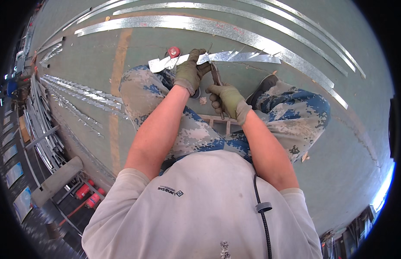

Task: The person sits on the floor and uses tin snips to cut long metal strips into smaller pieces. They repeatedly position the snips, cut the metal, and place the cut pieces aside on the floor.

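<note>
My left hand [189, 73], in an olive work glove, is closed around a shiny sheet-metal strip [245, 57] with slanting cut tabs along its edge. The strip lies crosswise in front of my knees. In my gloved right hand [228, 99] are metal snips [216, 74], gripped by the handles. Their jaws point up to the strip's edge, just right of my left fingers; whether the blades are closed on the metal is too small to tell. Directly behind the strip, near my left hand, sits a round red tape measure [173, 52].
Long flat metal strips [183, 22] lie across the green floor ahead. Several toothed strips [81, 91] are spread at left, beside a pile of metal profiles [42, 121]. Red cylinders [93, 199] stand at lower left. A slatted wooden piece [215, 119] shows between my legs.
</note>
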The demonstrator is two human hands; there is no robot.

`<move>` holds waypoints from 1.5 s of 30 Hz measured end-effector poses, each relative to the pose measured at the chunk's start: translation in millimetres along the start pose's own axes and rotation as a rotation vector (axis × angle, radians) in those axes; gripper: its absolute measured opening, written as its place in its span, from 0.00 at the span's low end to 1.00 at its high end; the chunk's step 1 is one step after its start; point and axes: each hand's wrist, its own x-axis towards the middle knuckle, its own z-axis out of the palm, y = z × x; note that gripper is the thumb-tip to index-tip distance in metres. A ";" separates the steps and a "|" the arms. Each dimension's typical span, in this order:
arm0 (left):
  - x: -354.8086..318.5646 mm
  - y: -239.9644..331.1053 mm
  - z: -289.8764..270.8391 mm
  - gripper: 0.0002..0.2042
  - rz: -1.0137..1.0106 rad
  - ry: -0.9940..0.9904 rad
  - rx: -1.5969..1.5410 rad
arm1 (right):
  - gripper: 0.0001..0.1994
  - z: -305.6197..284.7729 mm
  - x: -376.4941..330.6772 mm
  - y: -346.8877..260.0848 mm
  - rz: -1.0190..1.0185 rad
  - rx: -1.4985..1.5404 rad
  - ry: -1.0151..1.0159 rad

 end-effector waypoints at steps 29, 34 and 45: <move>-14.2 2.4 14.4 0.23 -0.084 -0.052 0.139 | 0.36 -13.8 32.0 -17.6 -0.178 -1.592 0.674; 1.0 -12.8 6.3 0.22 -0.019 -0.148 0.073 | 0.23 -5.4 34.8 -20.8 -0.224 -1.473 0.628; 40.2 -39.1 -21.4 0.25 0.168 -0.405 0.212 | 0.23 31.0 -12.6 -48.0 -0.234 -1.348 0.524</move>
